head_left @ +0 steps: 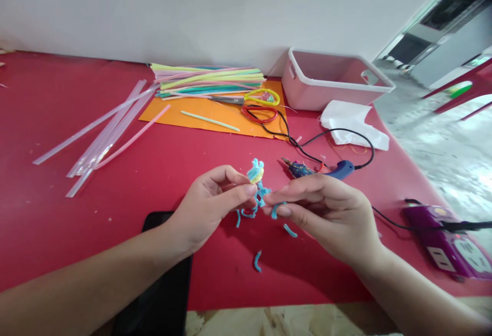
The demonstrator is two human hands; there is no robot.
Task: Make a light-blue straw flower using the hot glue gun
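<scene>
Near the table's front, my left hand (211, 205) pinches a small blue and yellow pipe cleaner figure (255, 171) between thumb and fingers. Just right of it, my right hand (330, 213) is closed on a short blue pipe cleaner piece (274, 211), held between thumb and fingertips. Several more blue cut pieces, such as a curved pipe cleaner scrap (257, 261) and another scrap (290, 231), lie loose on the red table (223, 279) below the hands. A glue gun with a blue handle (340, 170) rests behind my right hand, its dark nozzle end pointing left.
Coloured pipe cleaners (207, 81) lie on an orange sheet (172, 119) with scissors (232, 100). Clear glue sticks (111, 136) are at left, a pink basket (326, 93) and white cloth (353, 121) at back right. A purple power strip (446, 244) and black phone (161, 285) flank my arms.
</scene>
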